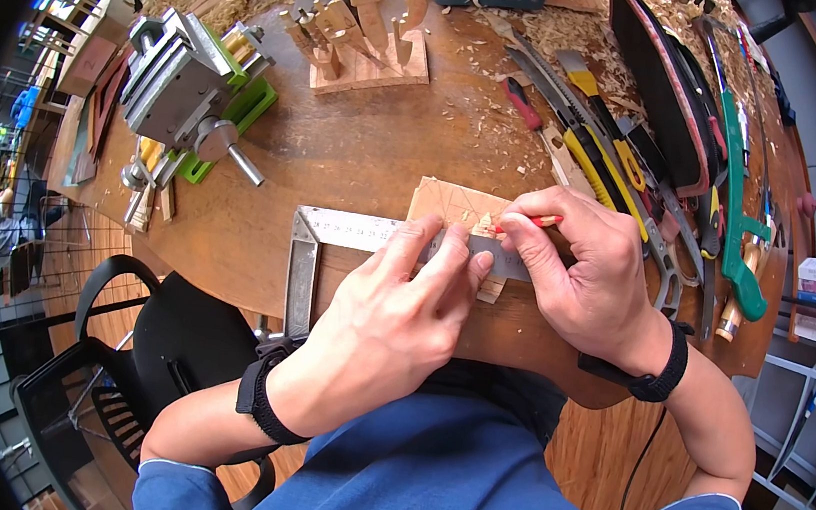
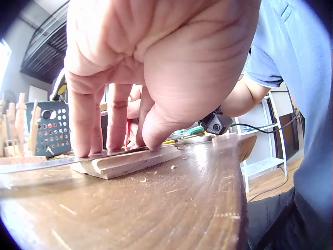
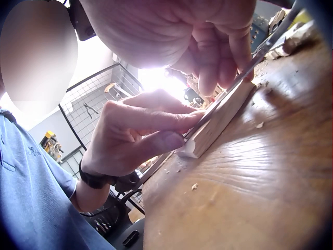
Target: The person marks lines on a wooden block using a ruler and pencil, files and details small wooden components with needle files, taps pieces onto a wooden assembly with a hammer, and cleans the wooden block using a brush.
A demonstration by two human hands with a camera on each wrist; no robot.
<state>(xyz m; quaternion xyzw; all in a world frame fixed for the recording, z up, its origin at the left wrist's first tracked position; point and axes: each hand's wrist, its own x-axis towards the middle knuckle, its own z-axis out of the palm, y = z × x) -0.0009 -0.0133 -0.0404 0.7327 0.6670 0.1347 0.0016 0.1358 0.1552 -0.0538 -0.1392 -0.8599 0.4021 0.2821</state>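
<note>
metal square crosses board near table edge, left hand pressing, fingers apart, right hand pinching pencil

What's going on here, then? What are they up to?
Someone is working with both hands at a wooden table. Their left hand presses the ruled blade of a metal square onto a small wooden board with lines on it. Their right hand holds a red pencil, its tip beside the blade's edge, over the board.
</note>
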